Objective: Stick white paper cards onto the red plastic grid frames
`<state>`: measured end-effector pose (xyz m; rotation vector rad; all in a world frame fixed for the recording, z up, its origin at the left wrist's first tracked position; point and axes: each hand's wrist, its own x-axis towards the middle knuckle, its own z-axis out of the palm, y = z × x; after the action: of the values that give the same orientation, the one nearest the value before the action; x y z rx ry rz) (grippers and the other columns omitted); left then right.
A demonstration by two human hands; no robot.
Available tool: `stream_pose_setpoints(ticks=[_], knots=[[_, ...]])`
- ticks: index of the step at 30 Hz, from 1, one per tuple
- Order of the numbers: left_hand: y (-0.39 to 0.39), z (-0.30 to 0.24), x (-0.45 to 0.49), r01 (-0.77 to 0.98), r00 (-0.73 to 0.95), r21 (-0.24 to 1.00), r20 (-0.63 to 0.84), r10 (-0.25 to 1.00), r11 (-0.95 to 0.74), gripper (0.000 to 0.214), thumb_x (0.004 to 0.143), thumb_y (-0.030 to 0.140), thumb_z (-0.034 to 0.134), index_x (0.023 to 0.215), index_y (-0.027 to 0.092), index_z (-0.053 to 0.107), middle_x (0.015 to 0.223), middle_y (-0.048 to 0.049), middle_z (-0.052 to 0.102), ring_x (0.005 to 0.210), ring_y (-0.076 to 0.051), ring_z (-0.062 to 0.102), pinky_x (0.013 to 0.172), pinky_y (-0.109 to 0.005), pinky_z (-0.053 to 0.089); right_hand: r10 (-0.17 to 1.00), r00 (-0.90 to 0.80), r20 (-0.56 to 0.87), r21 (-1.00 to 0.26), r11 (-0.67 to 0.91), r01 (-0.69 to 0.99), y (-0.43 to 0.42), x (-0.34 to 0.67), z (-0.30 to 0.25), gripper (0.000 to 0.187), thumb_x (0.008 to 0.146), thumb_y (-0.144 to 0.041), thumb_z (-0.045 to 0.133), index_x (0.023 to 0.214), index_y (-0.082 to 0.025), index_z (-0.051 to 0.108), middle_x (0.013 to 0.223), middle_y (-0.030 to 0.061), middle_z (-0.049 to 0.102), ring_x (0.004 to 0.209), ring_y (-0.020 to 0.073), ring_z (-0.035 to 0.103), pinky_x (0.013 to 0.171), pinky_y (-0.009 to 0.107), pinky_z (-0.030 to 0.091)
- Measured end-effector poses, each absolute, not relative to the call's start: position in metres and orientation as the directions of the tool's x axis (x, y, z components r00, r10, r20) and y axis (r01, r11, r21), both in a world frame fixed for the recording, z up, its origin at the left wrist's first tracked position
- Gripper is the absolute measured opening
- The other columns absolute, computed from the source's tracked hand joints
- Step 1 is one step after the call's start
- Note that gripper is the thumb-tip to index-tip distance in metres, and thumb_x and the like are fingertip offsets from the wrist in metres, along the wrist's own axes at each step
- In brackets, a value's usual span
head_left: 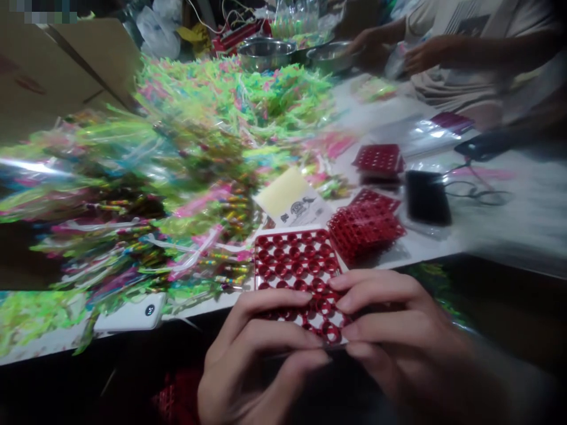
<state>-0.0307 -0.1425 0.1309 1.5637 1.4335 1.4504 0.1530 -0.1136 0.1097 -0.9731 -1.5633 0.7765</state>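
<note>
Your left hand (261,348) and right hand (403,321) pinch 1 red ring grid (297,268) along its near edges.

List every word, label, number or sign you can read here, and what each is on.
None can be read.
Yellow-and-white card: a dark printed emblem with small marks near it, too blurred to read.
Co-worker's shirt: stripes and a dark patch; any wording is too blurred to read.
Red grid: no lettering visible.
White phone: no lettering visible.
</note>
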Motion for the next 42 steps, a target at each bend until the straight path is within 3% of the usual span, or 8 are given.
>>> stream_pose_setpoints(ticks=[6,12,16,19,25,31,35,42], knots=[[-0.144,0.122,-0.026,0.290,-0.215,0.917,0.342,0.915,-0.274,0.006,0.094,0.030,0.084,0.100,0.032,0.081,0.109,-0.0027,0.080,0.097,-0.021,0.076,0.074,-0.026,0.064,0.871,-0.074,0.485,-0.854,0.490,0.172,-0.116,0.150,0.106,0.030,0.097,-0.007,0.066,0.111,-0.033,0.065,0.105,0.0006,0.071,0.115,0.0201,0.071,0.102,0.036,0.062],[-0.138,0.114,-0.027,0.316,-0.151,0.796,0.579,0.801,-0.516,0.047,0.087,-0.003,0.079,0.127,0.021,0.072,0.120,-0.0019,0.079,0.112,-0.015,0.075,0.089,-0.020,0.067,0.890,0.012,0.455,-0.874,0.444,0.196,-0.126,0.138,0.089,0.054,0.096,-0.043,0.077,0.146,-0.031,0.060,0.155,0.0134,0.055,0.136,0.0357,0.063,0.108,0.053,0.063],[-0.139,0.110,-0.028,0.273,-0.091,0.820,0.543,0.835,-0.503,0.047,0.091,-0.008,0.070,0.128,0.021,0.071,0.129,-0.0026,0.076,0.120,-0.014,0.074,0.098,-0.018,0.064,0.943,-0.028,0.332,-0.914,0.329,0.237,-0.128,0.133,0.087,0.048,0.095,-0.030,0.081,0.140,-0.037,0.067,0.126,0.0052,0.079,0.102,0.0232,0.081,0.084,0.029,0.070],[-0.138,0.110,-0.034,0.226,-0.109,0.837,0.530,0.841,-0.498,0.045,0.092,-0.007,0.067,0.126,0.021,0.070,0.129,-0.0024,0.077,0.120,-0.013,0.075,0.100,-0.017,0.062,0.974,-0.060,0.220,-0.974,0.223,0.034,-0.125,0.135,0.094,0.032,0.101,-0.026,0.075,0.126,-0.045,0.075,0.107,-0.0058,0.085,0.086,0.0151,0.083,0.075,0.018,0.067],[-0.144,0.105,-0.049,0.295,-0.028,0.792,0.567,0.823,-0.535,0.017,0.098,0.014,0.074,0.112,0.025,0.075,0.123,-0.0047,0.079,0.101,-0.019,0.080,0.078,-0.024,0.069,0.993,-0.121,0.005,-0.982,-0.018,-0.188,-0.121,0.141,0.098,0.020,0.102,-0.043,0.073,0.119,-0.041,0.084,0.091,-0.0006,0.083,0.071,0.0165,0.078,0.065,0.022,0.064],[-0.137,0.088,-0.045,-0.038,-0.386,0.936,0.310,0.869,-0.351,0.031,0.101,0.023,0.072,0.128,0.039,0.071,0.151,0.0010,0.068,0.101,-0.019,0.081,0.079,-0.030,0.071,0.991,-0.014,-0.136,-0.947,-0.134,-0.292,-0.120,0.148,0.091,0.020,0.102,-0.050,0.070,0.113,-0.040,0.084,0.072,0.0003,0.077,0.060,0.0178,0.073,0.056,0.025,0.061],[-0.123,0.083,-0.052,-0.303,-0.238,0.953,-0.056,0.970,-0.020,0.061,0.093,0.058,0.078,0.147,0.034,0.064,0.152,-0.0113,0.069,0.110,-0.033,0.081,0.084,-0.040,0.072,0.998,0.057,-0.035,-0.999,-0.033,-0.024,-0.124,0.154,0.085,0.020,0.103,-0.039,0.072,0.120,-0.042,0.080,0.113,0.0012,0.082,0.094,0.0193,0.081,0.085,0.025,0.067],[-0.129,0.098,-0.051,-0.150,-0.050,0.967,-0.216,0.975,0.206,0.039,0.090,0.030,0.088,0.127,0.033,0.076,0.116,-0.0006,0.084,0.103,-0.018,0.082,0.088,-0.018,0.065,0.948,-0.274,-0.160,-0.980,-0.120,0.159,-0.112,0.182,0.076,0.068,0.095,-0.057,0.075,0.156,-0.038,0.056,0.146,0.0089,0.070,0.130,0.0320,0.072,0.106,0.041,0.063]])
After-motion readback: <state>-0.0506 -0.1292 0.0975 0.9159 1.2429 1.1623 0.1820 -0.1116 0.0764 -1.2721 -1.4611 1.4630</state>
